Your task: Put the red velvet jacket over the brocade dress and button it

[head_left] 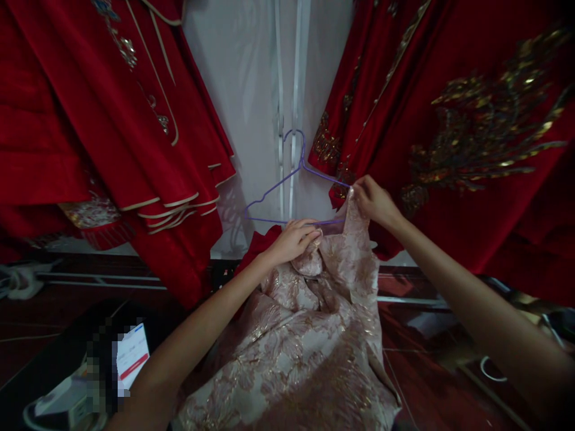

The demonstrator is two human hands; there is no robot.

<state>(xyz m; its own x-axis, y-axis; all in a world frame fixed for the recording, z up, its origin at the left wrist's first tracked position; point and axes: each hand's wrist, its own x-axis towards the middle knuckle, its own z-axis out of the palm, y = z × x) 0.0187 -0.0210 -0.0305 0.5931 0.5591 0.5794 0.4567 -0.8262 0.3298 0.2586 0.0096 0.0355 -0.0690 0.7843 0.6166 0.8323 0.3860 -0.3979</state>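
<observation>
While the shiny pink dress [309, 335] spread across the near foreground, a lit screen [135, 353] stood to its left, partly masked. Beyond, trimmed red garments [179, 173] hung on the left and beaded red clothes [471, 221] on the right, the latter close behind the right hand [372, 200]. Between these two groups, bare pale wall [238, 66] with upright poles [295, 72] left open room around the purple hanger [283, 180]. Its left end was free of cloth; its right end met the dress's shoulder. Whether its hook bore on a pole could not be told. The left hand [294, 240], bent at the hanger's lower bar, pinched the dress's other shoulder. The right thumb and fingers were closed on the dress at the hanger's right end.
</observation>
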